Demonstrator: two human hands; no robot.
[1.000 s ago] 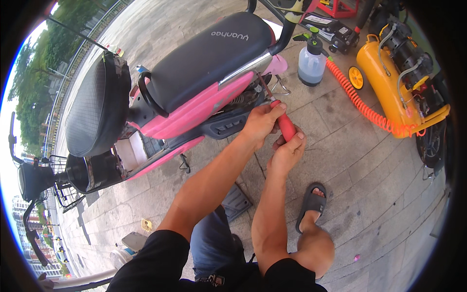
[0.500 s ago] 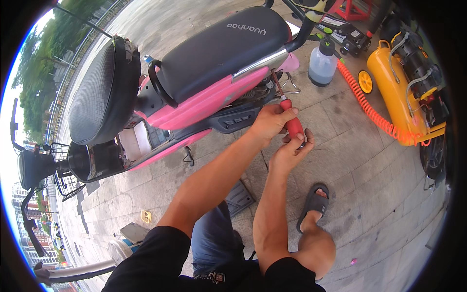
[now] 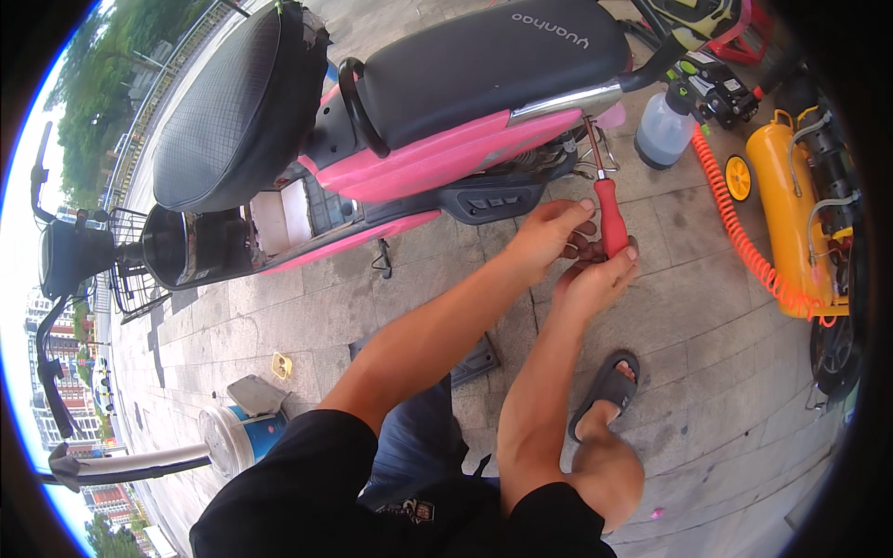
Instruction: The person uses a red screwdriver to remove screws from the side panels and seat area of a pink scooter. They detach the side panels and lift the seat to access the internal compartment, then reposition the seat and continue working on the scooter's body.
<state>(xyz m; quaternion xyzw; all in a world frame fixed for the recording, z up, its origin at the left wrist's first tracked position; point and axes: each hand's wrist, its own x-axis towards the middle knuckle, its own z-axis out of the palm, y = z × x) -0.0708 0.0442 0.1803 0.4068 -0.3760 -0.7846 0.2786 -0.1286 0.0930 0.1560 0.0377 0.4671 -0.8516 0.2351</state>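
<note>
My right hand (image 3: 595,282) is closed around the butt end of a screwdriver with a red handle (image 3: 609,212). Its metal shaft points up and away, the tip close to the rear end of the scooter's pink side panel (image 3: 446,160). Whether the tip touches the panel is too small to tell. Just left of the handle is my left hand (image 3: 551,240), its thumb and fingers curled in beside it. What those fingers hold, if anything, is hidden. The scooter has a long black seat (image 3: 493,70) and a black backrest cushion (image 3: 233,112) tipped up at the left.
On the right stand a spray bottle (image 3: 665,130) and a yellow air compressor (image 3: 781,205) with an orange coiled hose (image 3: 739,232). A bucket (image 3: 233,437) is at lower left, and a small yellow item (image 3: 281,365) lies on the paving. My sandalled foot (image 3: 609,391) rests below my hands.
The view has shifted, so the scooter sits higher and further right. My left thumb has come off the screwdriver's handle to its left side; my right hand keeps hold of the butt end.
</note>
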